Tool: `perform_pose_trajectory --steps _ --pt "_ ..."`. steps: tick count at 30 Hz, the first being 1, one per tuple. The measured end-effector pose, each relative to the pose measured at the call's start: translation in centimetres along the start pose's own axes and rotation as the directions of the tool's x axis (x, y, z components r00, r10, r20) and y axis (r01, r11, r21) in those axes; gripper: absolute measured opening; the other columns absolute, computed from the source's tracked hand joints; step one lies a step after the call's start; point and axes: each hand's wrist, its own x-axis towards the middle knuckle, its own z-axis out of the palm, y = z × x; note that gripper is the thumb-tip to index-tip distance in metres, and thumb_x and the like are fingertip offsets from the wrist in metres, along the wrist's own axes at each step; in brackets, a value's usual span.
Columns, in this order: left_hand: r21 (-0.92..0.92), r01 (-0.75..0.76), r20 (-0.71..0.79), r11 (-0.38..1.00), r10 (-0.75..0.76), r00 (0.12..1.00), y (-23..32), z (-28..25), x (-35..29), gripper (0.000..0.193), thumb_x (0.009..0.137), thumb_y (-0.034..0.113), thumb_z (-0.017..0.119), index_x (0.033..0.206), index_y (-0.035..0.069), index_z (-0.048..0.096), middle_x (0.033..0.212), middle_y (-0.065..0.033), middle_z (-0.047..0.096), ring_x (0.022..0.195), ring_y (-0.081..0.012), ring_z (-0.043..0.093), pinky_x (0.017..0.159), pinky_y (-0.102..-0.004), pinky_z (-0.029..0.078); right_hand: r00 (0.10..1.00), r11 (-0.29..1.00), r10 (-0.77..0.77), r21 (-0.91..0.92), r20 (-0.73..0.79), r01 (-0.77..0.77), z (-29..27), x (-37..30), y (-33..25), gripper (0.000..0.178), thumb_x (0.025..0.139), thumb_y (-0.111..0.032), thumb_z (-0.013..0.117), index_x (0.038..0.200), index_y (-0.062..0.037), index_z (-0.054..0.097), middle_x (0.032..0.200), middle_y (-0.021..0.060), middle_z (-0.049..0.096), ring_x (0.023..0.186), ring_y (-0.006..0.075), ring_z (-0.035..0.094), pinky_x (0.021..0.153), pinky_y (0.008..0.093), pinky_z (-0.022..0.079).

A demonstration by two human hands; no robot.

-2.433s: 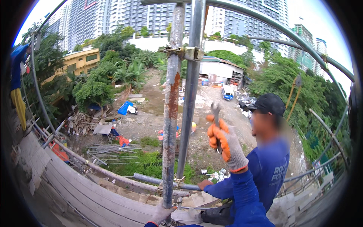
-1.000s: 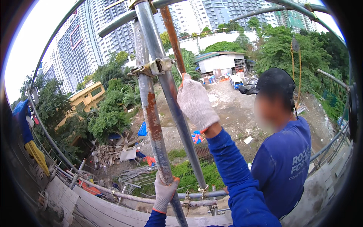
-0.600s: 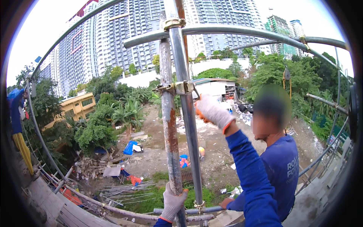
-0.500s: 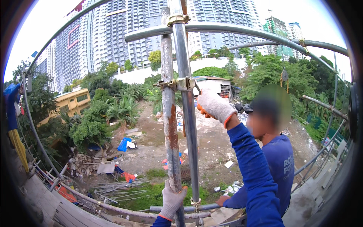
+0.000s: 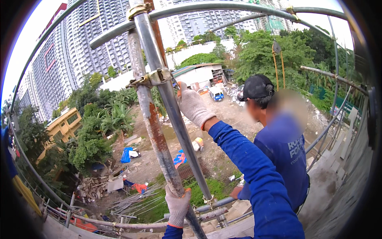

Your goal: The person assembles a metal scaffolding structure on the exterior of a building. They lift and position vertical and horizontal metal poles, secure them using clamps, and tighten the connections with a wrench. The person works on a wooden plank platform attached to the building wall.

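Observation:
My left hand, in a pale knit glove with orange on the thumb, wraps around the lower part of a worn, rust-stained scaffold pipe. Beside that pipe runs a smoother, shiny scaffold pipe. A brass-coloured scaffold clamp joins the two. My right hand, gloved alike, is closed just right of the clamp, by a thin dark metal piece sticking out from it. What lies inside the right fingers is hidden. Higher up, another clamp ties the shiny pipe to a horizontal tube.
A co-worker in a blue shirt and dark cap is close at my right, one hand by a low rail. Planks lie along the right side. Far below are dirt ground, loose pipes and debris; a pulley with rope hangs beyond.
The view has tilted and shifted, so the pipes now lean and sit further left. My right hand remains by the clamp with its wrist lower; my left stays on the rusty pipe.

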Motion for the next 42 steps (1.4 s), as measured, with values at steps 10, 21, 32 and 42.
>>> perform_pose_trajectory --steps 10,21,32,42 --pt "-0.148 0.099 -0.036 0.984 -0.106 0.994 -1.0 0.9 1.2 0.042 0.076 -0.004 0.078 0.108 0.005 0.052 0.078 -0.0050 0.065 0.065 -0.0114 0.062 0.059 -0.0277 0.051 1.000 0.997 0.013 0.077 0.005 -0.013 0.9 -0.1 0.5 0.024 0.100 -0.017 0.051 0.121 -0.0041 0.050 0.077 0.0222 0.070 0.078 0.0431 0.071 0.065 0.0539 0.057" --pt "-0.195 0.109 -0.049 0.975 -0.121 0.991 -1.5 1.7 5.3 0.055 0.075 -0.012 0.072 0.124 -0.001 0.049 0.082 -0.0100 0.066 0.067 -0.0203 0.066 0.063 -0.0366 0.056 0.967 0.981 0.059 0.164 0.247 -0.102 1.3 2.7 -0.5 0.027 0.098 -0.016 0.050 0.115 0.0049 0.048 0.089 0.0308 0.071 0.092 0.0449 0.072 0.081 0.0532 0.057" --pt "-0.198 0.073 -0.029 0.978 -0.080 0.996 -3.6 0.6 8.5 0.053 0.076 -0.007 0.073 0.123 0.001 0.050 0.082 -0.0094 0.064 0.066 -0.0203 0.066 0.063 -0.0370 0.057 0.978 0.981 0.085 0.158 0.191 -0.116 3.5 4.2 -0.4 0.022 0.097 -0.016 0.053 0.107 0.0033 0.057 0.092 0.0307 0.071 0.092 0.0447 0.072 0.082 0.0525 0.058" --pt "-0.239 0.156 -0.020 0.959 -0.165 0.986 -3.1 0.4 7.6 0.047 0.073 -0.011 0.072 0.114 0.002 0.053 0.080 -0.0079 0.063 0.063 -0.0194 0.064 0.058 -0.0361 0.056 0.999 0.996 0.040 0.075 0.020 -0.041 5.9 4.4 1.9 0.025 0.103 -0.026 0.048 0.108 -0.0027 0.058 0.080 0.0275 0.069 0.080 0.0465 0.070 0.071 0.0567 0.056"
